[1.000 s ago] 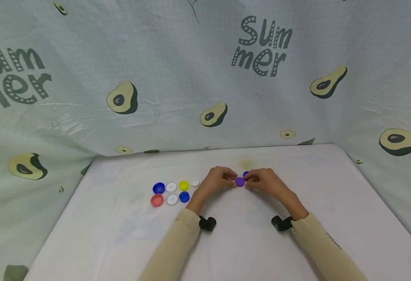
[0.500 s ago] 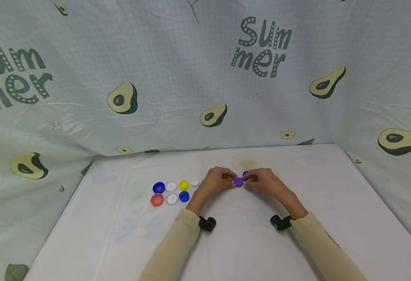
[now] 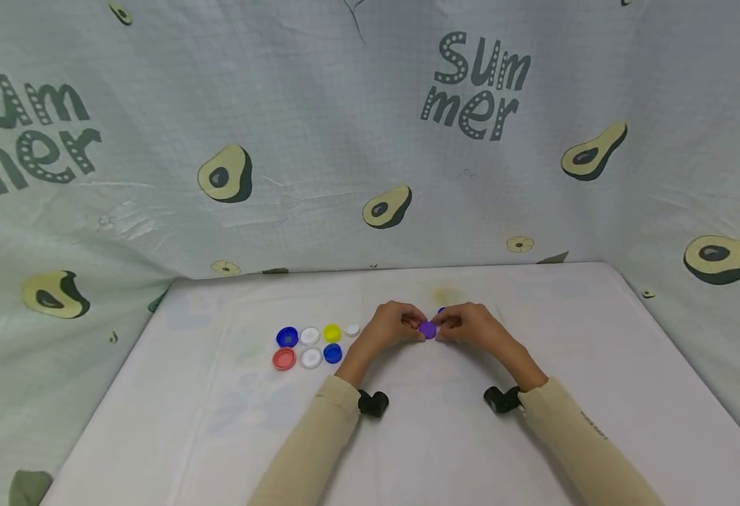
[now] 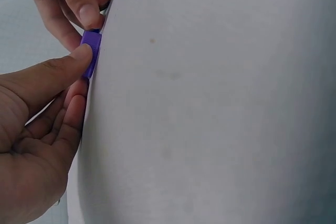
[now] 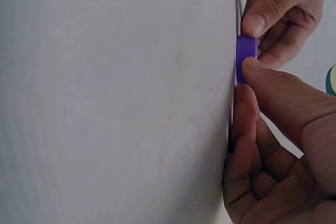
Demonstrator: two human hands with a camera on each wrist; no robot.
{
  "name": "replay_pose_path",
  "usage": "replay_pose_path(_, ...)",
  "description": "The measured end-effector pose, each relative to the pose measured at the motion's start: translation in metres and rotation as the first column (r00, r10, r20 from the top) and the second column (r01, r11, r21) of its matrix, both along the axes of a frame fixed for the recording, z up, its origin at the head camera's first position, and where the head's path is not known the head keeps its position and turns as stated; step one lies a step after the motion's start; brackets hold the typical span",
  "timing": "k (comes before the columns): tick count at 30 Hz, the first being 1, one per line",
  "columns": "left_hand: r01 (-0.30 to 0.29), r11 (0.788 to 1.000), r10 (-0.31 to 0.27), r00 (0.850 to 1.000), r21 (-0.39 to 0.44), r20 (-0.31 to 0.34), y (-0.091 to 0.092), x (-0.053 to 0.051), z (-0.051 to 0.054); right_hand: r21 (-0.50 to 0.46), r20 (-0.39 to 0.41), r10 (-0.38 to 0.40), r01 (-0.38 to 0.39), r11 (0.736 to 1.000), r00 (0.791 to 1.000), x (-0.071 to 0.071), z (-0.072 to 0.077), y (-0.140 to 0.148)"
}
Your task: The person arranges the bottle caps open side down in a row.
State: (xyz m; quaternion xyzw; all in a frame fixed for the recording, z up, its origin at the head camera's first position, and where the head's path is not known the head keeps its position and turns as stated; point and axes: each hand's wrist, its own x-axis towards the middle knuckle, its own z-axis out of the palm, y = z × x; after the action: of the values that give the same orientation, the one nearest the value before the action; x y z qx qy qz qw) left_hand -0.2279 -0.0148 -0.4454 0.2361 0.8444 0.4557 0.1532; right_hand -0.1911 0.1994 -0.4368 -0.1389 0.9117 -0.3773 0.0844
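A round purple bottle cap (image 3: 428, 330) lies on the white table between both hands, right of the middle in the head view. My left hand (image 3: 391, 325) pinches its left side; the left wrist view has that thumb on the cap's purple rim (image 4: 92, 40). From the right, my right hand (image 3: 476, 330) pinches the same cap, its thumb pressed to the rim in the right wrist view. Just behind the right fingers, a blue cap (image 3: 441, 310) is mostly hidden.
Left of my left hand, several caps lie in two rows: dark blue (image 3: 287, 337), white (image 3: 309, 336), yellow (image 3: 332, 332) and small white (image 3: 352, 329) behind; red (image 3: 284, 359), white (image 3: 311, 358) and blue (image 3: 333, 353) in front. A printed curtain (image 3: 306, 126) hangs behind the table.
The purple cap has shifted slightly left, and my right hand has moved left with it. More of the blue cap behind is now covered. My left hand stays nearly in place.
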Motion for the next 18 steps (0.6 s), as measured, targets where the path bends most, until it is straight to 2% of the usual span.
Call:
replay_pose_path(10, 0.006, 0.999, -0.006, 1.0, -0.041, -0.021, 0.006, 0.0013, 0.0064, 0.014, 0.002, -0.074, 0.074, 0.997, 0.997, 0.0035, 0.0006, -0.0051)
replay_pose_path(14, 0.0, 0.998, -0.001, 1.0, -0.066, -0.015, 0.0056, 0.0031, 0.0073, 0.018, 0.001, -0.079, 0.079, 0.997, 0.997, 0.005, -0.001, -0.0068)
replay_pose_path(18, -0.017, 0.998, 0.016, 1.0, -0.056, -0.018, 0.0046, 0.004, 0.005, 0.016, 0.003, -0.072, 0.072, 0.997, 0.997, 0.0054, -0.0009, -0.008)
